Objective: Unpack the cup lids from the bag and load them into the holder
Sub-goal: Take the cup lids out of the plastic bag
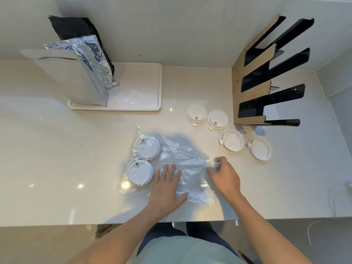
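Note:
A clear plastic bag [182, 155] lies flat on the counter before me. Two white cup lids, one [147, 148] behind the other [140, 172], sit inside its left end. My left hand [167, 187] presses flat on the bag with straight fingers, just right of the nearer lid. My right hand [223, 176] pinches the bag's right edge with curled fingers. Several more white lids lie loose to the right, two top-up [196, 114] [217, 120] and two upside down [232, 140] [260, 148]. The black and cardboard slotted holder [266, 77] stands at the back right with nothing in its slots.
A white tray [133, 88] at the back holds a tall white pouch [76, 80], a foil pouch [95, 60] and a black bag [76, 29]. A wall runs along the back and the right side. The counter's front edge [114, 223] is close to my body.

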